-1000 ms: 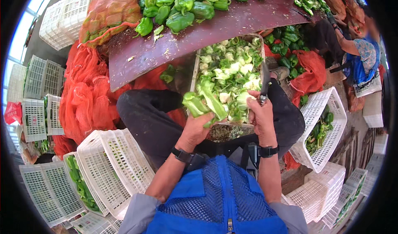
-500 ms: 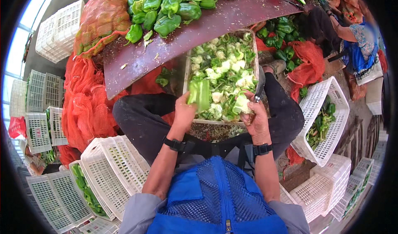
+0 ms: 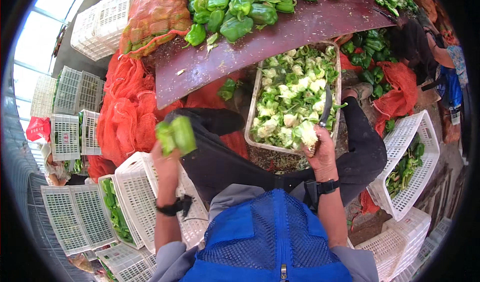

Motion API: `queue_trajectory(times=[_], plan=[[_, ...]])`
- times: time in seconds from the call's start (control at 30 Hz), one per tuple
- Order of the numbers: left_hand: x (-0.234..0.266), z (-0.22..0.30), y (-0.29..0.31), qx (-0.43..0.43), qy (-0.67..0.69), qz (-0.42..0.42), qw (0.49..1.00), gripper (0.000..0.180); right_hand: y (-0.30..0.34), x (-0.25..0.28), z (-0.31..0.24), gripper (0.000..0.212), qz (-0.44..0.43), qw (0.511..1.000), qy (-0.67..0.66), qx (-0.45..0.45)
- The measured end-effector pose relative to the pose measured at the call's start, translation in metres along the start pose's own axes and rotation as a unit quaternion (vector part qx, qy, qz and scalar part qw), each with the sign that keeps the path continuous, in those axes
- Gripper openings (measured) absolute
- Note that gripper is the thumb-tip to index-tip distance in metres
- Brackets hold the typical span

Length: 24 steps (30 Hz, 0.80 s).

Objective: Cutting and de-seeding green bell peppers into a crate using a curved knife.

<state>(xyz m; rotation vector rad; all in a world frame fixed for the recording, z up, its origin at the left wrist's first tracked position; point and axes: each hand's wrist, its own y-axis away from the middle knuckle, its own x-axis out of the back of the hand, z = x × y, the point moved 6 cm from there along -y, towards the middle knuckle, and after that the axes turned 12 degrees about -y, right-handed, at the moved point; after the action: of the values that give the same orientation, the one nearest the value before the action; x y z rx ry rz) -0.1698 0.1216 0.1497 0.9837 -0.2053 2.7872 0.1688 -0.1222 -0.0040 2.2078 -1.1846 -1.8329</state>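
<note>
My left hand point(image 3: 166, 163) is closed on a cut green bell pepper point(image 3: 177, 135), slightly blurred, held out to the left above my thigh and away from the crate. Over the near right edge of the crate point(image 3: 248, 128), my right hand point(image 3: 325, 154) is closed round a knife point(image 3: 326, 107) with its dark blade pointing away from me. Those same fingers grip a pale, seedy pepper core point(image 3: 306, 133). Cut-out cores and stem pieces point(image 3: 295, 94) fill the crate between my legs.
Whole green peppers point(image 3: 242, 4) lie heaped on a dark red board point(image 3: 220, 64). Red mesh sacks point(image 3: 125, 112) stand left. White plastic crates point(image 3: 132, 202) are stacked at lower left; another crate point(image 3: 430, 147) holding green pieces is at right. A co-worker point(image 3: 440, 52) sits at far right.
My left hand has swung left from the crate, taking the cut pepper with it. My right hand stays by the crate with the knife and core. The view has shifted left.
</note>
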Motion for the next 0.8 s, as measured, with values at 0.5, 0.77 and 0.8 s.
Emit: queue_trajectory(times=[0.5, 0.77, 0.8], plan=[[0.117, -0.068, 0.029, -0.052, -0.187, -0.019, 0.981, 0.076, 0.029, -0.073, 0.03, 0.026, -0.075, 0.988, 0.13, -0.032], [-0.143, 0.066, 0.089, 0.029, 0.335, -0.41, 0.848, 0.093, 0.053, -0.09, 0.05, 0.016, -0.083, 0.991, 0.098, -0.035], [-0.159, 0.071, 0.097, 0.053, 0.369, -0.431, 0.822, 0.091, 0.053, -0.088, 0.053, 0.016, -0.082, 0.991, 0.097, -0.034]])
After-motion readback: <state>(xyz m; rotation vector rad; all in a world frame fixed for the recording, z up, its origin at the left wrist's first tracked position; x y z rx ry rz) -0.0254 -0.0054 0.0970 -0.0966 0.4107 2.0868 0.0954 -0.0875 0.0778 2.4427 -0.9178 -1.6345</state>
